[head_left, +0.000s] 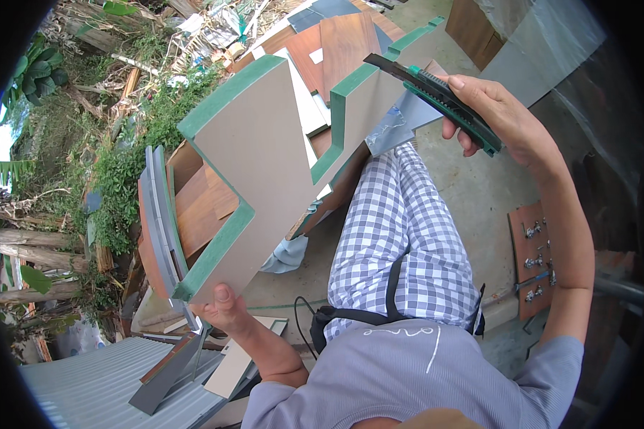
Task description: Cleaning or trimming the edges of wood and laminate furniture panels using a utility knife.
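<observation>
A large angular board [257, 136] with a beige face and green edges slants across the middle of the view. It has a stepped notch, and a narrower arm runs up to the right. My left hand [225, 309] grips its lower left corner, thumb on the beige face and fingers mostly hidden behind. In my right hand [490, 111] is a black and green utility knife [447, 104], fingers wrapped round its handle. The dark blade is extended and points up and left, over the board's narrower arm. Whether the blade touches the board I cannot tell.
Wood-look panels [347, 53] lie beyond the board. Curved grey strips [161, 214] stand at the left, near green plants [111, 193]. Corrugated metal sheet [79, 382] fills the lower left. At the right is a brown panel [525, 222] bearing metal fittings. My checked trousers show below the board.
</observation>
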Demonstrator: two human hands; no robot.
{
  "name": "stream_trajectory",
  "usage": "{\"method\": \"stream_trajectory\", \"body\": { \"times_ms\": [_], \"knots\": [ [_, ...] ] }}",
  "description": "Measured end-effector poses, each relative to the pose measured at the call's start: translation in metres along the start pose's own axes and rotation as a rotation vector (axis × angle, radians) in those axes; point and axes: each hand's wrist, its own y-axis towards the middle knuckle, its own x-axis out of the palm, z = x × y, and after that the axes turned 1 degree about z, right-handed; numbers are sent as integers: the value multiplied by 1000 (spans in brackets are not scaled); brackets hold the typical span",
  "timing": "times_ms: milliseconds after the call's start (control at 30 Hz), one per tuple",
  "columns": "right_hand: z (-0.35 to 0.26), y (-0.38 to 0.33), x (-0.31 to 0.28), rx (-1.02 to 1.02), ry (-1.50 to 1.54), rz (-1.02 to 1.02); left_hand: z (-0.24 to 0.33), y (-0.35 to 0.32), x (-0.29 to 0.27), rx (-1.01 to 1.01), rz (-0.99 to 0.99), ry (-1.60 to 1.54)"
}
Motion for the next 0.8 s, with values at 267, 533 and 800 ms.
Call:
{"method": "stream_trajectory", "body": {
  "times_ms": [267,533,800],
  "knots": [
    [2,1,-1,-3,-112,-28,-4,-2,-5,7,20,57],
    [18,2,9,-241,-659,271,-7,-3,-7,42,26,47],
    [22,3,10,-336,-994,379,-2,-2,5,2,52,3]
  ]
}}
